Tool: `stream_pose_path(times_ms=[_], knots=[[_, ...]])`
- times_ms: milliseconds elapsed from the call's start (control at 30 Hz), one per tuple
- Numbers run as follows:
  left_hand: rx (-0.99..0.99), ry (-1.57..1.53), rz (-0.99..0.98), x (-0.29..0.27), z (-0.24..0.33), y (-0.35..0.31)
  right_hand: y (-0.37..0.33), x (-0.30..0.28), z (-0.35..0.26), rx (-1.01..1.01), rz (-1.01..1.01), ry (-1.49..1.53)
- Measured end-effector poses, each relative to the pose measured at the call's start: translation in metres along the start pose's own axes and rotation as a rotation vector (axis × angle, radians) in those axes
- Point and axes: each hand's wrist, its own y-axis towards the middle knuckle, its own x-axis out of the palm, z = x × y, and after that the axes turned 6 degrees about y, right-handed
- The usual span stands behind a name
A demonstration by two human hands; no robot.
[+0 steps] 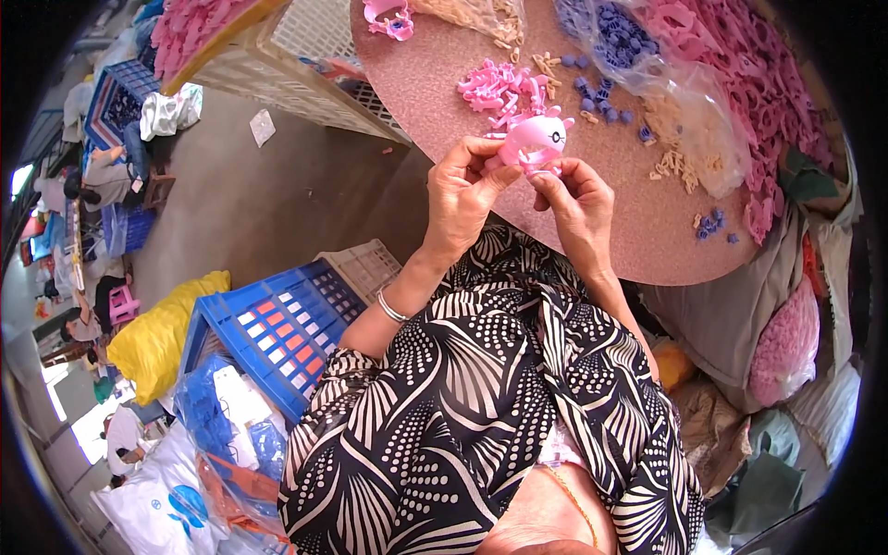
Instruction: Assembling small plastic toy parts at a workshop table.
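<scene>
Over the near edge of the round pink table [647,245], both hands hold a pink plastic toy animal piece [530,141] with a printed eye. My left hand [467,190] grips its left side, thumb and fingers closed on it. The fingertips of my right hand [578,199] pinch at its lower right edge; any small part between them is too hidden to make out. Just beyond the toy lies a heap of small pink plastic parts [490,85]. Blue plastic parts [601,100] and beige parts [677,169] lie loose to its right.
Pink pieces [777,83] pile along the table's right side, beside a clear bag of blue parts [622,37]. A cream plastic crate [314,83] stands at the far left of the table. On my left are a blue crate [277,328] and a yellow sack [166,333]. Several people sit farther left.
</scene>
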Motion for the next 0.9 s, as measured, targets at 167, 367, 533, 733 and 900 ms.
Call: stream_pose_path(times_ms=[167, 367, 533, 733, 900], knots=[[-0.03, 0.192, 0.055, -0.008, -0.004, -0.004, 0.011, -0.001, 0.02, 0.248, -0.062, 0.425], [-0.023, 0.022, 0.13, -0.008, -0.005, -0.008, 0.004, 0.015, 0.017, -0.284, 0.076, -0.339], [-0.099, -0.257, 0.093, -0.005, -0.009, -0.005, 0.008, 0.01, 0.015, -0.102, -0.016, 0.133], [-0.155, -0.481, 0.011, 0.007, 0.005, -0.003, 0.001, 0.007, 0.018, -0.393, -0.014, 0.002], [-0.05, -0.274, -0.018, 0.0, -0.002, -0.009, -0.008, 0.013, -0.006, -0.179, 0.019, 0.105]])
